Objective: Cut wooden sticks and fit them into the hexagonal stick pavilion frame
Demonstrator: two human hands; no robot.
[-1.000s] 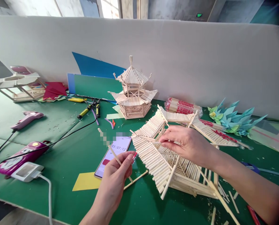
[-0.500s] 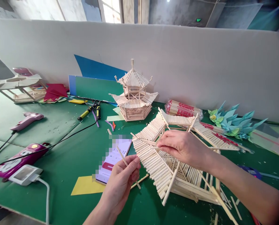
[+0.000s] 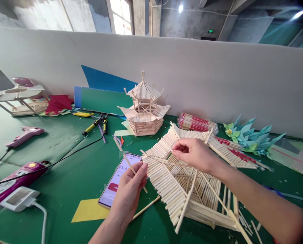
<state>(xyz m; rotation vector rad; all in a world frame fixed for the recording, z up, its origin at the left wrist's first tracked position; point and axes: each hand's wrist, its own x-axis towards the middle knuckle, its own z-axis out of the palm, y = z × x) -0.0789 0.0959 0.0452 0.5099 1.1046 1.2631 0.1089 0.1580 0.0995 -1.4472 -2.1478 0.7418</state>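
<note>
Your left hand (image 3: pixel 131 184), lower centre: gripping thin stick (image 3: pixel 129 163). Your right hand (image 3: pixel 194 153), centre-right: pinched closed, contents unclear; best steadied above slatted model (image 3: pixel 164 179).

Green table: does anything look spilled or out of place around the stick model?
Yes: loose stick pieces lie scattered on the green table by the near right corner of the stick model, at uneven angles, looking like stray offcuts.
</note>
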